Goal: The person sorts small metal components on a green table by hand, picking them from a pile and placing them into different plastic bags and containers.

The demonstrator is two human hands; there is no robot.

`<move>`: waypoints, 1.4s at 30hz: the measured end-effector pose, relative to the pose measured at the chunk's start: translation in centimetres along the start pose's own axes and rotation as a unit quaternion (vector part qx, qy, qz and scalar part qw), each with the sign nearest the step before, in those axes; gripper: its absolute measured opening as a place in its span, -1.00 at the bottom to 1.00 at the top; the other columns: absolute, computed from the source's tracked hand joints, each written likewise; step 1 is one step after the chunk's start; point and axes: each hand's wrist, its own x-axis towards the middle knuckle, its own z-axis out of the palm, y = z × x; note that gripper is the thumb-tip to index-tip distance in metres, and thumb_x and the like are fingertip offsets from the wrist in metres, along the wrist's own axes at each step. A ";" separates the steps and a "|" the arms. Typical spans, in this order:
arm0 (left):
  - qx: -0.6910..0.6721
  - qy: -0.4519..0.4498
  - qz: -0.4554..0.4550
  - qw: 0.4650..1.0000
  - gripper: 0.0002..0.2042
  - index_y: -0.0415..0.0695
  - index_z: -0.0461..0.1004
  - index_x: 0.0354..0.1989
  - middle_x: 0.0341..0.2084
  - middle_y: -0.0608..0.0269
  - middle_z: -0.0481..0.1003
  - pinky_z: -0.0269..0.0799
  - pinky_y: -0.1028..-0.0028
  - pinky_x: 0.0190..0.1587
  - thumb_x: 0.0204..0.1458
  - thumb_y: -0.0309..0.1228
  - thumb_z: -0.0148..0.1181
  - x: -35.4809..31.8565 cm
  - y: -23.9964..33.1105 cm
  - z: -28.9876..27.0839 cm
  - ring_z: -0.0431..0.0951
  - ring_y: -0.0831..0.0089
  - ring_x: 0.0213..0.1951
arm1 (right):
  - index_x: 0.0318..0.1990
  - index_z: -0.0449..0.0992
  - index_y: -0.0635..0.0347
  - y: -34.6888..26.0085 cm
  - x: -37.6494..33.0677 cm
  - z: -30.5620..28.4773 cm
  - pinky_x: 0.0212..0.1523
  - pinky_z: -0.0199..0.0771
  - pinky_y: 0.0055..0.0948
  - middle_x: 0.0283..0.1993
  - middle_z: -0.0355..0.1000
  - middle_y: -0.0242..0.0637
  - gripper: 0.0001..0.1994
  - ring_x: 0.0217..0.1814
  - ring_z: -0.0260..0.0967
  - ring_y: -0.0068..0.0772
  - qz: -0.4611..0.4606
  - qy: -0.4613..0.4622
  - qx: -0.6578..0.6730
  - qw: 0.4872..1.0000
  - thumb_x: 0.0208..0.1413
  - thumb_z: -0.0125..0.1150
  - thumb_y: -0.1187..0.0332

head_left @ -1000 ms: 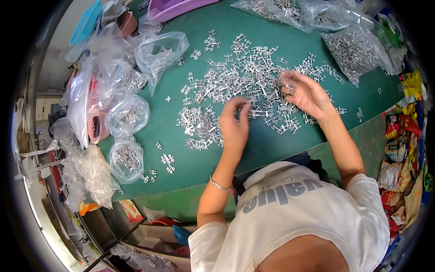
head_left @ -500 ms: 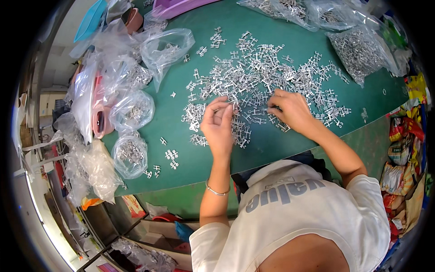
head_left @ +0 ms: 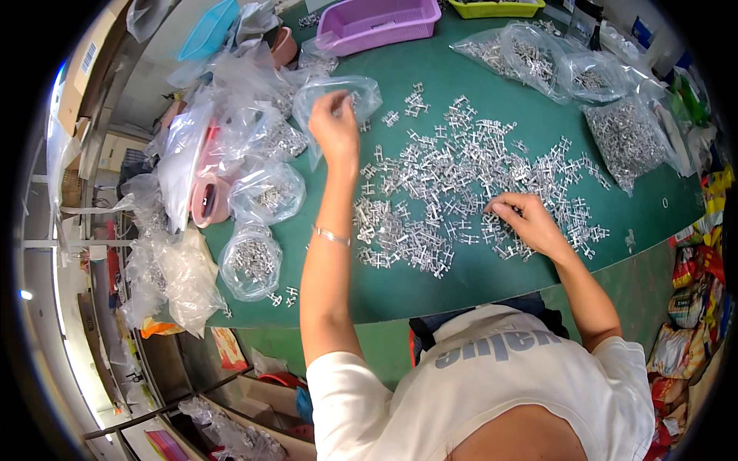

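Over the mouth of an open clear plastic bag (head_left: 366,89), my left hand (head_left: 335,131) reaches far to the left with its fingers curled toward the thumb. Anything in those fingers is too small or hidden to make out. A wide, loose pile of small silvery H-shaped metal pieces (head_left: 430,180) is spread across the green table. At the pile's right part, my right hand (head_left: 532,223) hangs low, thumb and forefinger pinched close above the pieces. What that pinch holds, if anything, does not show.
Clear bags of metal pieces, one (head_left: 252,261) at the near left and a full one (head_left: 626,142) at the right, flank the pile. A purple basket (head_left: 377,31) and a yellow-green tray (head_left: 498,9) stand at the back. A pink container (head_left: 209,200) sits among the left bags.
My left hand has moved from the pile's left side, up and left, to the open clear bag. My right hand stays over the right part of the pile. The whole view has shifted slightly.
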 end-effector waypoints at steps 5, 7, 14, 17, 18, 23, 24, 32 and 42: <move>0.258 -0.058 0.081 0.961 -0.80 -0.21 0.48 -0.34 -0.37 0.04 0.46 0.28 0.23 -0.18 -0.20 -0.61 0.04 2.5 -1.4 0.4 0.44 0.10 -0.28 | -0.23 0.44 0.29 0.5 0.1 -1.5 -0.51 0.13 -0.62 -0.62 0.19 -0.48 -0.79 -0.56 0.09 -0.67 0.036 0.019 0.028 0.999 0.17 -0.14 0.38; 0.231 -0.033 0.134 0.963 -0.79 -0.21 0.46 -0.31 -0.32 0.03 0.44 0.26 0.25 -0.16 -0.19 -0.59 0.03 0.7 1.1 0.7 0.42 0.11 -0.22 | -0.17 0.41 0.26 2.1 0.5 -2.4 -0.58 0.02 -0.63 -0.66 0.02 -0.53 -0.77 -0.61 -0.06 -0.71 0.056 0.057 0.084 0.993 0.19 -0.23 0.45; 0.089 -0.343 0.157 0.922 -0.60 -0.21 0.32 -0.06 0.02 -0.07 0.23 0.19 0.26 0.06 -0.09 -0.35 0.17 -10.2 4.5 4.1 0.25 0.03 0.05 | -0.11 0.43 0.19 2.7 6.3 -1.9 -0.25 0.37 -0.20 -0.09 0.35 -0.18 -0.60 -0.27 0.38 -0.08 -0.163 0.149 -0.301 0.928 -0.19 -0.04 0.65; 0.082 -0.380 0.158 0.908 -0.62 -0.22 0.33 -0.09 0.01 -0.06 0.22 0.19 0.25 0.06 -0.10 -0.35 0.18 -11.6 4.7 3.4 0.25 0.01 0.03 | -0.11 0.44 0.09 2.4 5.4 -1.1 -0.34 0.45 -0.25 0.10 0.25 -0.25 -0.58 -0.31 0.41 -0.14 -0.127 0.012 -0.402 0.907 -0.22 -0.01 0.61; 0.072 -0.383 0.150 0.909 -0.63 -0.22 0.34 -0.11 0.00 -0.05 0.23 0.20 0.25 0.05 -0.11 -0.36 0.19 -11.9 4.9 2.6 0.26 0.00 0.02 | -0.11 0.45 0.08 0.9 4.5 -1.0 -0.38 0.45 -0.27 0.11 0.24 -0.26 -0.59 -0.32 0.42 -0.16 -0.122 -0.028 -0.408 0.904 -0.21 -0.01 0.59; 0.002 -0.340 0.111 0.934 -0.79 -0.25 0.37 -0.36 -0.19 0.01 0.29 0.29 0.24 -0.09 -0.20 -0.54 0.22 -13.2 6.3 0.2 0.30 0.02 -0.07 | -0.22 0.50 0.10 -1.0 0.5 -1.4 -0.45 0.46 -0.36 0.15 0.22 -0.32 -0.67 -0.34 0.43 -0.27 -0.142 -0.147 -0.411 0.888 -0.23 0.02 0.57; 0.008 -0.325 0.143 0.935 -0.81 -0.26 0.38 -0.39 -0.21 0.02 0.29 0.29 0.23 -0.10 -0.21 -0.57 0.22 -13.4 6.2 -0.1 0.31 0.03 -0.08 | -0.28 0.51 0.13 0.1 0.0 -1.5 -0.40 0.45 -0.32 0.05 0.31 -0.29 -0.71 -0.30 0.42 -0.23 -0.169 -0.122 -0.368 0.906 -0.24 0.03 0.58; -0.012 -0.291 0.151 0.944 -0.75 -0.24 0.43 -0.32 -0.19 0.08 0.33 0.27 0.18 -0.03 -0.25 -0.72 0.11 -16.6 7.0 -2.5 0.29 0.02 0.00 | -0.31 0.50 0.20 1.8 2.1 -3.4 -0.28 0.38 -0.32 -0.30 0.42 -0.23 -0.85 -0.30 0.38 -0.14 -0.073 0.020 -0.185 0.980 -0.08 0.09 0.49; -0.099 -0.313 0.089 0.940 -0.75 -0.26 0.42 -0.28 -0.22 0.06 0.38 0.36 0.31 -0.14 -0.22 -0.70 0.09 -18.2 8.7 -2.9 0.40 0.10 -0.14 | -0.46 0.47 0.21 2.9 10.4 1.5 -0.41 0.32 -0.27 -0.36 0.39 -0.25 -0.84 -0.42 0.37 -0.14 -0.062 0.123 -0.379 0.915 -0.15 0.24 0.32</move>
